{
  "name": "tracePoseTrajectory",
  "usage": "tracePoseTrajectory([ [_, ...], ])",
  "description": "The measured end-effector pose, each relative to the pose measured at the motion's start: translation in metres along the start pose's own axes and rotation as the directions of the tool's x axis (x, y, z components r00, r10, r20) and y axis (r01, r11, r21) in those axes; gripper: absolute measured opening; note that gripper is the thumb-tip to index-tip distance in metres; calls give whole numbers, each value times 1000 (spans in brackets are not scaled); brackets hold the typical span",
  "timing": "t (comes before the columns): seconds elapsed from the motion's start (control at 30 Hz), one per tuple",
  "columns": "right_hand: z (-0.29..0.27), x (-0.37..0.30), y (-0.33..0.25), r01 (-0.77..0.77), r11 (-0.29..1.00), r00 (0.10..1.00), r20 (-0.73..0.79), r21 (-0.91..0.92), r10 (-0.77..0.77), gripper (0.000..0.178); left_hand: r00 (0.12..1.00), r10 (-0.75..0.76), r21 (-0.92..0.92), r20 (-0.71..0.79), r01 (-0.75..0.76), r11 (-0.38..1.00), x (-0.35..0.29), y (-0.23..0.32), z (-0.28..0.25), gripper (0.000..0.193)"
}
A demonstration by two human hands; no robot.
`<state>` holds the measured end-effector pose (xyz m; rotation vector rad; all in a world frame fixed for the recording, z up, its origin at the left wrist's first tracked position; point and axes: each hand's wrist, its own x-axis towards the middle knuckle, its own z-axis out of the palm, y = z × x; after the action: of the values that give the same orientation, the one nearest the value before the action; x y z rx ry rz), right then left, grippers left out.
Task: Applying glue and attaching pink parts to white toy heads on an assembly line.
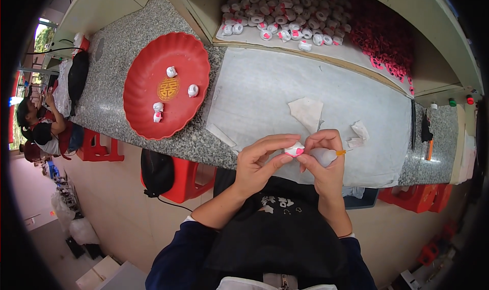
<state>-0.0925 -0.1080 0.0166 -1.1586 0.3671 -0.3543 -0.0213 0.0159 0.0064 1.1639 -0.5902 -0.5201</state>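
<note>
White-and-pink trinket (295, 149), a small rounded piece with a pink spot on it, sits pinched between both hands just above the near edge of the surface (127, 60). The left hand (259, 163) curls around it from the left, thumb and forefinger closed on its side, the other fingers arched over the top. The right hand (323, 156) meets it from the right with fingertips closed on the piece, and also cradles a pale rounded squeeze bottle (326, 156) with an orange tip (341, 152) pointing to the right.

Judging by its size and the light fingertip hold, the piece is very light and probably somewhat soft or padded; it looks easy to crush or deform, so a gentle pinch on its white sides seems the right place to take it, keeping clear of the pink spot if that is freshly applied, which cannot be told.

Under the hands lies a grey sheet (305, 86) with torn scraps of white paper (307, 111). To the left stands a red scalloped plate (147, 106) holding four similar white pieces (193, 90). Beyond the sheet, a box (423, 20) is heaped with many more white-and-pink pieces (285, 15) and a pile of red cut-outs (382, 40). Another person (41, 127) sits far off to the left.
</note>
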Motion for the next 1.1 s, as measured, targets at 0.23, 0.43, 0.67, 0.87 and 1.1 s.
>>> tracePoseTrajectory([
  [0.23, 2, -2, -4, -98, 995, 986, 138, 24, 94, 36, 978, -206, -307, -9, 194, 932, -4, 0, 0, 24],
  [0.43, -3, -4, -5, -139, 986, 984, 129, 95, 126, 23, 974, -177, -418, 139, 219, 882, -2, -5, -6, 23],
  [0.67, -5, -3, -1, -176, 973, 978, 143, 150, 155, 22, 968, -239, -298, 81, 252, 921, 3, 4, -6, 18],
  [0.87, -1, -4, -3, -138, 989, 987, 84, 52, 133, 23, 997, -66, -7, 49, 67, 998, 4, 0, -6, 22],
  [1.1, -1, -3, -2, -114, 993, 991, 73, 40, 111, 22, 999, -25, -45, 46, 27, 999, 1, -6, -4, 25],
])
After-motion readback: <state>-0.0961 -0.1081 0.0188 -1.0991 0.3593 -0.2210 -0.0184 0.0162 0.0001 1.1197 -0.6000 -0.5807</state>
